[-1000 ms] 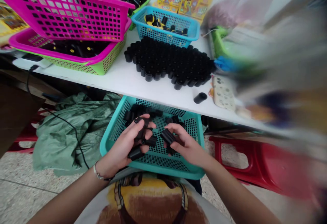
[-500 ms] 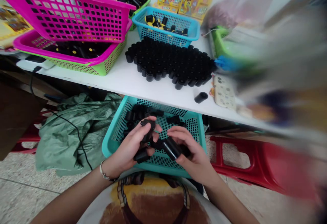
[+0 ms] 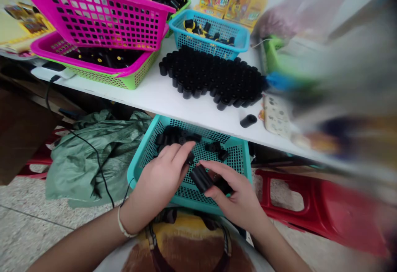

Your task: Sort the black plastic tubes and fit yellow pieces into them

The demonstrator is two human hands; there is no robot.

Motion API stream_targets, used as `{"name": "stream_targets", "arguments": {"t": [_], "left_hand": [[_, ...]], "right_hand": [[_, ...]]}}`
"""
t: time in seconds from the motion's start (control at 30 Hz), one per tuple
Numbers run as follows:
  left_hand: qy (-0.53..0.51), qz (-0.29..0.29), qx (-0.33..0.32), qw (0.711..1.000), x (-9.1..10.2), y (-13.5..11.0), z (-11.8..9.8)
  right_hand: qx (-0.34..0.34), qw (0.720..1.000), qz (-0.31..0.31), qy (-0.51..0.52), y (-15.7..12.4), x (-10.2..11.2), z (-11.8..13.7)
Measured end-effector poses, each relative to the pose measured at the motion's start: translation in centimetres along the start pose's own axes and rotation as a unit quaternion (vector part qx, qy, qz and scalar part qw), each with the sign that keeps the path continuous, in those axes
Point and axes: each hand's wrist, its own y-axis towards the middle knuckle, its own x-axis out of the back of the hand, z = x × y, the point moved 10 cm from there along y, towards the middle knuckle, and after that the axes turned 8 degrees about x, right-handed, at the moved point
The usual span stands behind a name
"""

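Observation:
A teal mesh basket (image 3: pixel 238 162) rests on my lap and holds several loose black plastic cylinders (image 3: pixel 173 136). My right hand (image 3: pixel 238 199) grips a black cylinder (image 3: pixel 201 178) over the basket's front. My left hand (image 3: pixel 159 183) is turned back-up beside it, fingers curled, with a small black piece (image 3: pixel 190 158) at its fingertips. A bracelet sits on my left wrist.
On the white table (image 3: pixel 155 94) stand several upright black cylinders in a packed block (image 3: pixel 214 77), one lying loose (image 3: pixel 248 121), a blue basket (image 3: pixel 207 36), and stacked pink and green baskets (image 3: pixel 93 32). Green cloth (image 3: pixel 83 156) and a red stool (image 3: pixel 322 212) lie below.
My left hand has rolled from palm-up to back-up, hiding the pieces it held. My right hand has brought its cylinder closer to the left hand.

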Motion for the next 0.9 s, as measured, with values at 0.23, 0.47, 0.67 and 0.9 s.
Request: {"name": "stream_targets", "arguments": {"t": [0.23,0.47,0.67,0.9], "left_hand": [[0.089,-0.008,-0.042,0.995,0.4,-0.5,-1.2],[0.015,0.035,-0.107,0.994,0.0,-1.4,-2.3],[-0.142,0.097,-0.087,0.981,-1.7,-1.0,-1.0],[-0.662,0.093,0.162,0.725,-1.7,1.3,4.0]], "right_hand": [[-0.001,0.999,-0.024,-0.024,-0.4,-0.4,-0.7],[0.001,0.997,0.066,-0.041,-0.4,-2.2,-1.1],[0.022,0.996,0.067,-0.045,0.3,-1.2,-0.7],[-0.001,0.911,-0.088,-0.402,6.2,7.5,-4.4]]}}
